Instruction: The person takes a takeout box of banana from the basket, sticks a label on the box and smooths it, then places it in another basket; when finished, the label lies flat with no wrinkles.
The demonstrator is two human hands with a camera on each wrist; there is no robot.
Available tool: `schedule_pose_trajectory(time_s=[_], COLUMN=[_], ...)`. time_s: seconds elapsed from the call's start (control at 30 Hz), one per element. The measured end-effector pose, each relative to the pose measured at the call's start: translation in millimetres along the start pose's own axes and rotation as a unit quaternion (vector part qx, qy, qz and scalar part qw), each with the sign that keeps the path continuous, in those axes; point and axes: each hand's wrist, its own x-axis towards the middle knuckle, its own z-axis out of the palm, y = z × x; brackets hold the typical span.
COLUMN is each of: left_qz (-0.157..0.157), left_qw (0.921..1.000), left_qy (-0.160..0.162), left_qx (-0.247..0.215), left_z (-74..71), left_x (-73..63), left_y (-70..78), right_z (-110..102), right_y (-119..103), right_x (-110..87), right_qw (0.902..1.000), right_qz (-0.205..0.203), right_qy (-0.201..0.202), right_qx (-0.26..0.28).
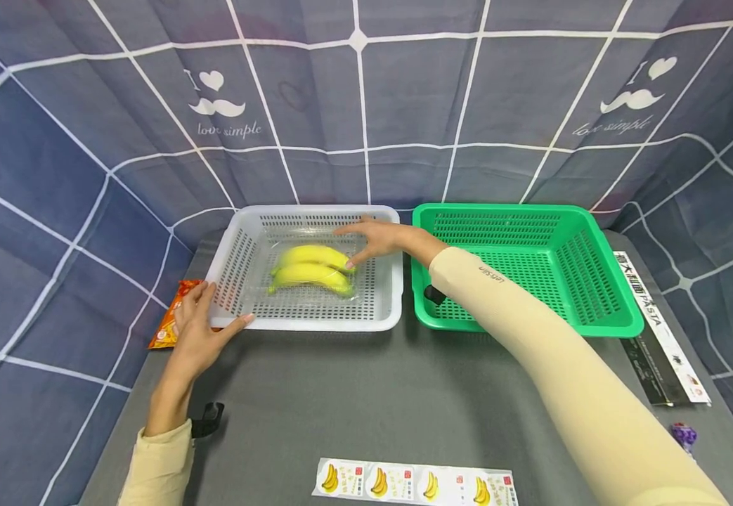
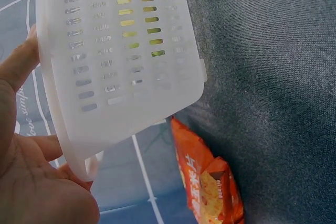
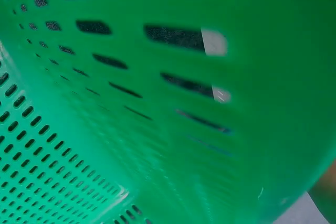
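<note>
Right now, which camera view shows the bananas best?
The head view: it looks down into the white basket and shows both bananas nearly whole. The left wrist view gives only yellow and greenish patches through the basket's slots. The right wrist view shows none of them; the green basket fills most of it.

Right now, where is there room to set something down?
Bare: the gray tabletop between the white basket and banana sticker strip, and the visible floor of the green basket. Crowded: inside the white basket, around the bananas and right hand, and at its left end, with the left hand and orange snack bag.
</note>
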Motion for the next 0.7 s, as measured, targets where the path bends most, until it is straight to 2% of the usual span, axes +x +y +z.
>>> schedule_pose_trajectory(time_s=[0.5, 0.63, 0.7], left_qz=[-0.014, -0.012, -0.009], left_qw=[0.9997, 0.9997, 0.9997], left_qy=[-0.021, -0.022, -0.020], left_qx=[0.007, 0.007, 0.006], left_z=[-2.5, -3.5, -3.2], left_x=[1.4, 0.9, 0.9], left_y=[3.8, 3.9, 4.0], right_z=[1.6, -0.3, -0.2], right_y=[0.7, -2.3, -3.8], right_x=[0.7, 2.3, 2.2], right_qw=[0.9999, 1.0000, 0.9994], right_qz=[0.005, 0.003, 0.009], right_qy=[-0.001, -0.008, -0.013], right_qx=[-0.015, 0.001, 0.031])
